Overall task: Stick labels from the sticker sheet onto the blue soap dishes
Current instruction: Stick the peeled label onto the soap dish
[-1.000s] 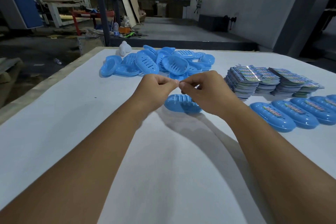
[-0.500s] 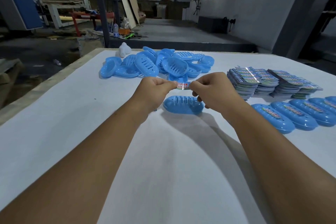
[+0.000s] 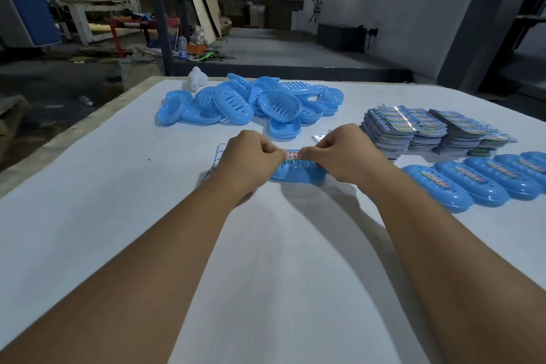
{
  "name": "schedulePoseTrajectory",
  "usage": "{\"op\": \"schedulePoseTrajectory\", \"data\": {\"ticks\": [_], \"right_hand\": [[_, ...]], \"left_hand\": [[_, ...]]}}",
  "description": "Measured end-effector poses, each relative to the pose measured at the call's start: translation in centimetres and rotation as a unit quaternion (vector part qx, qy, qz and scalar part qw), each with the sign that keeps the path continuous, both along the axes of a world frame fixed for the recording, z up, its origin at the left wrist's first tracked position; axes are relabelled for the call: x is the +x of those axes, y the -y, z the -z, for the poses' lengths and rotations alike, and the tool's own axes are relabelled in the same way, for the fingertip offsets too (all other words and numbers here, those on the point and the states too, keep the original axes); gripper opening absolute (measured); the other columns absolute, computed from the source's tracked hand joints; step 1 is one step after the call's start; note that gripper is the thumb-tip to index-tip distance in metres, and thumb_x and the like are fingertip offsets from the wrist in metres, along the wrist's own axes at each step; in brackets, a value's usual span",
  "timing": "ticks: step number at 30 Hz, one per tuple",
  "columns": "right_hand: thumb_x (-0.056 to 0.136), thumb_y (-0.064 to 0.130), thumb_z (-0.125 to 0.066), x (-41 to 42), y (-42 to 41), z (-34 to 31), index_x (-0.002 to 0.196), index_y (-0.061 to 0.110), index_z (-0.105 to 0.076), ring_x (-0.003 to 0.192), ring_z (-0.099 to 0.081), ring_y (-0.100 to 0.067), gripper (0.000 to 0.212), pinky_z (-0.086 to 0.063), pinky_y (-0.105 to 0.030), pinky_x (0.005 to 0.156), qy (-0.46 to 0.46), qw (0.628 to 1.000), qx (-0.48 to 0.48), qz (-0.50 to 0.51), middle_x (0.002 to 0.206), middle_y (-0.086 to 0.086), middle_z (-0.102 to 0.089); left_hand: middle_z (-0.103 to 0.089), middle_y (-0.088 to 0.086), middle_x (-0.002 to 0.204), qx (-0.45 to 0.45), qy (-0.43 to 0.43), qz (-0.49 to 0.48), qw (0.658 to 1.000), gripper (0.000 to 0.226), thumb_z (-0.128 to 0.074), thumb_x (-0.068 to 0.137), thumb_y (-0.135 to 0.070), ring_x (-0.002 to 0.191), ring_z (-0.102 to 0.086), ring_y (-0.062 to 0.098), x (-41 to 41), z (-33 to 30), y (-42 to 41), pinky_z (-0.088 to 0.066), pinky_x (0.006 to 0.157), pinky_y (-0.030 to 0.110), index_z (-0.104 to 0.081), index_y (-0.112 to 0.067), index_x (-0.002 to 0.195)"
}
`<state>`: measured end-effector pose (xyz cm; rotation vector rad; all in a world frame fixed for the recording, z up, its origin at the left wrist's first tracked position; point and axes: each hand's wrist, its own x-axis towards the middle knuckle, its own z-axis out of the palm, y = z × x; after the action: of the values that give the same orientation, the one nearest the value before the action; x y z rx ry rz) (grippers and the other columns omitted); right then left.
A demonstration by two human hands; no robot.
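- Bare forearms stretched out over the white surface [image 3: 88,216], converging on one spot.
- Left hand [image 3: 248,156] and right hand [image 3: 339,154] curled, fingers of each pinching one end of a single label [image 3: 292,154], red print on white, drawn flat between them.
- Directly below the fingers, touching or just short of touching: an upturned blue soap dish [image 3: 298,174], slotted base up, unlabelled so far.
- Behind the left hand, partly hidden: a sticker sheet [image 3: 220,154] lying flat.
- Right of the fingers: a row of labelled dishes [image 3: 472,183], side by side, each carrying a colourful strip. At least four seen before the frame edge cut the row; judged as the finished share.
- Beyond the right hand: stacks of printed sheets [image 3: 428,130], plenty in stock.
- Farther out, ahead of the fingers: a loose heap of plain blue dishes [image 3: 251,103], no labels visible on any; judged as the larger share, with much of the job left.
- At the heap's far left edge: a small white object [image 3: 196,83], kind unclear.
- Step in hand judged as lowering and pressing the label onto the dish.
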<state>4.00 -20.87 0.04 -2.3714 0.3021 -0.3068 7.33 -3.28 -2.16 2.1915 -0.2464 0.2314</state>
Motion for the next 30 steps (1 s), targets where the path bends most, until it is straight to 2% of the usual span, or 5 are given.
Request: {"op": "schedulePoseTrajectory", "data": {"ticks": [5,10,19,25,30], "right_hand": [[0.076,0.051,-0.08,0.2,0.1,0.2,0.064,0.015,-0.074,0.034,-0.039,-0.01,0.039,-0.031,-0.024,0.045,-0.008,1.0,-0.028,0.003,0.033,0.01,-0.046],[0.076,0.051,-0.081,0.4,0.2,0.3,0.063,0.018,-0.075,0.033,-0.04,-0.009,0.037,-0.033,-0.023,0.045,-0.015,0.999,-0.028,-0.003,0.035,0.012,-0.049],[0.076,0.049,-0.08,0.4,-0.1,0.4,0.067,0.018,-0.077,0.04,-0.046,-0.009,0.032,-0.034,-0.024,0.045,-0.014,0.999,-0.049,0.002,0.047,0.008,-0.059],[0.072,0.046,-0.073,0.1,-1.1,0.6,0.062,0.016,-0.071,0.063,-0.063,-0.022,0.031,-0.039,-0.026,0.052,0.007,0.992,-0.12,0.04,0.06,0.0,-0.065],[0.071,0.055,-0.07,0.4,-1.2,0.5,0.077,0.016,-0.07,0.075,-0.065,-0.024,0.04,-0.044,-0.029,0.058,0.003,0.985,-0.166,0.053,0.073,-0.001,-0.069]], "left_hand": [[-0.069,-0.012,0.07,0.023,0.001,-0.002,1.0,0.016,-0.072,0.084,-0.036,0.069,-0.066,0.006,0.3,0.2,0.1,-0.052,0.062,0.023,-0.073,-0.022,0.075],[-0.067,-0.015,0.074,0.064,0.007,-0.003,0.998,0.013,-0.07,0.083,-0.036,0.074,-0.064,0.005,0.3,0.0,0.2,-0.052,0.067,0.025,-0.073,-0.024,0.081],[-0.066,-0.012,0.07,0.109,0.026,-0.016,0.994,0.015,-0.069,0.078,-0.037,0.073,-0.063,0.008,0.3,-0.2,0.4,-0.052,0.068,0.028,-0.069,-0.024,0.071],[-0.069,-0.003,0.067,0.228,0.089,-0.041,0.969,0.03,-0.065,0.078,-0.047,0.068,-0.063,0.017,0.1,-0.6,1.2,-0.054,0.064,0.031,-0.07,-0.02,0.066],[-0.068,-0.003,0.077,0.286,0.103,-0.049,0.952,0.03,-0.06,0.082,-0.051,0.075,-0.062,0.02,0.2,-0.9,1.5,-0.047,0.061,0.029,-0.067,-0.023,0.076]]}}
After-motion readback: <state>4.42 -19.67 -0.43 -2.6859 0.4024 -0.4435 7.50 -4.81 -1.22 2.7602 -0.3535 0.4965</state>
